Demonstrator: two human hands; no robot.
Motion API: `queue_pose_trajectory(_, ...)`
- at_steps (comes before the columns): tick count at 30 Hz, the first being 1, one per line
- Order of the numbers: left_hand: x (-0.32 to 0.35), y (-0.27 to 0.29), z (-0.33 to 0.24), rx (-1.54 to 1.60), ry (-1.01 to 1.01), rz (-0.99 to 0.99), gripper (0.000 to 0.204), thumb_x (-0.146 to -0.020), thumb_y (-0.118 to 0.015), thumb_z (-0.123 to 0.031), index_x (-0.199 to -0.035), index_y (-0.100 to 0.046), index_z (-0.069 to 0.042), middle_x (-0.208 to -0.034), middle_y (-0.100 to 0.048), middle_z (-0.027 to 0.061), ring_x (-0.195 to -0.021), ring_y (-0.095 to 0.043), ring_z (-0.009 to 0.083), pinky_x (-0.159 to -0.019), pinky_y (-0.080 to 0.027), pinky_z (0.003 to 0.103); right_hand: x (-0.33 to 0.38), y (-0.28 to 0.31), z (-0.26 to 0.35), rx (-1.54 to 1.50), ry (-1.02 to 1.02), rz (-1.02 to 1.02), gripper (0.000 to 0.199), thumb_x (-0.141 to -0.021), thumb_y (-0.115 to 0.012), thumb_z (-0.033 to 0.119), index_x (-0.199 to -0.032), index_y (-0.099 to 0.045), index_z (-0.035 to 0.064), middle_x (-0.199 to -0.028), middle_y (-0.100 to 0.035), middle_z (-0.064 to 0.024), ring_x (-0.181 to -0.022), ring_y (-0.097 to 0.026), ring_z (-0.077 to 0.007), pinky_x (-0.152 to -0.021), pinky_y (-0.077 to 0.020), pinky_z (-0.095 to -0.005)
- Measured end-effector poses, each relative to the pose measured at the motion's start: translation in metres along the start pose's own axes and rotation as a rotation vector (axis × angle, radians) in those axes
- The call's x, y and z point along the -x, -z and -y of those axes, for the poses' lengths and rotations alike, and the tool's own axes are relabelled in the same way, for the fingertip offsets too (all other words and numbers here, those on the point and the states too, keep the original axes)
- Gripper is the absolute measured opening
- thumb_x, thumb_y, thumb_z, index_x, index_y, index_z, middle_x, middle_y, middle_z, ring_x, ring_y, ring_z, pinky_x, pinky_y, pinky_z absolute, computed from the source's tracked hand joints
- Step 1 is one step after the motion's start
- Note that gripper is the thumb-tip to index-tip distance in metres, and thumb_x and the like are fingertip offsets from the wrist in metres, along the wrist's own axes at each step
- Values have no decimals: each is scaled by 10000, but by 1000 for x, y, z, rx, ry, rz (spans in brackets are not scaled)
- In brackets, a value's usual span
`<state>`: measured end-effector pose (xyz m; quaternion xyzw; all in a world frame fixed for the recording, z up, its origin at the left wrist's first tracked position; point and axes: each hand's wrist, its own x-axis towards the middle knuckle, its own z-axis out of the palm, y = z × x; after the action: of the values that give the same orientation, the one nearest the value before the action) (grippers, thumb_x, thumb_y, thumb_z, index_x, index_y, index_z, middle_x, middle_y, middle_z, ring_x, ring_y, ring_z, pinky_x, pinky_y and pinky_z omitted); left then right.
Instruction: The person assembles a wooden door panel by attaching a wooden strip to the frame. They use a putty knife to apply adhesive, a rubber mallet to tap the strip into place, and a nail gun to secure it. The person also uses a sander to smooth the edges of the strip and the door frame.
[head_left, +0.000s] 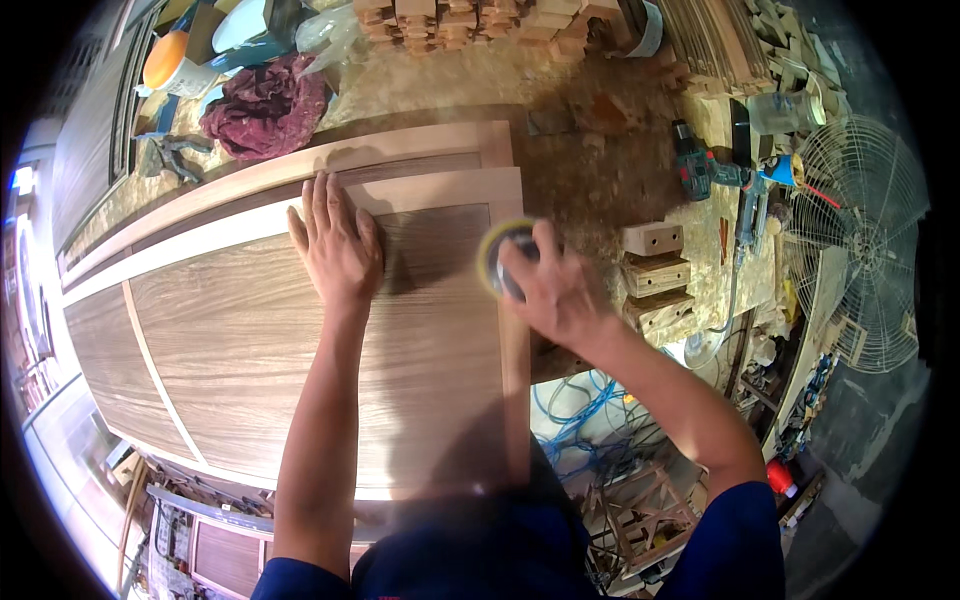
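A framed wooden panel point(260, 330), like a cabinet door, lies in front of me with its brown grain running lengthwise. My left hand point(338, 245) rests on its far rail, fingers stretched out and spread. In my right hand point(562, 290) is a round sanding pad point(496, 262), black with a yellow rim, set on the panel's right stile near the far corner. My fingers curl over the pad and cover part of it. Under the panel's far side lies a second wooden frame point(420, 145), partly hidden.
Drilled wood blocks point(655, 272) and a cordless drill point(700, 165) lie on the bench to the right, with a wire-guarded fan point(860, 240) beyond. A dark red cloth point(265, 108) and stacked wood pieces point(450, 25) are at the back. Blue hoses point(590, 410) tangle below.
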<state>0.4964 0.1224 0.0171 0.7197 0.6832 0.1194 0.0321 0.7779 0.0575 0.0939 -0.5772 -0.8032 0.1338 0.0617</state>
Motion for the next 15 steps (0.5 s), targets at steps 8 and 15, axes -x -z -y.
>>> queue_pose_trajectory(8, 1, -5, 2, -15, -29, -34, 620, -1084, -420, -364, -1614, -390, -43, -1689, -389, 128, -1603, -278, 300, -1328, -91, 529, 9, 16, 8, 55, -110, 166, 511, -851, -801, 293, -1298, -597, 152, -1286, -525, -282, -806, -734, -463, -712, -643, -531)
queue_pose_trajectory(15, 11, -16, -56, 26, -447, 111, 691, -1095, -480, -374, -1698, -244, -132, -1765, -256, 77, -1636, -212, 255, -1346, -95, 482, 206, 33, 61, -325, -201, 346, 507, -789, -858, 318, -1224, -656, 155, -1125, -558, -168, -850, -733, -381, -671, -636, -470)
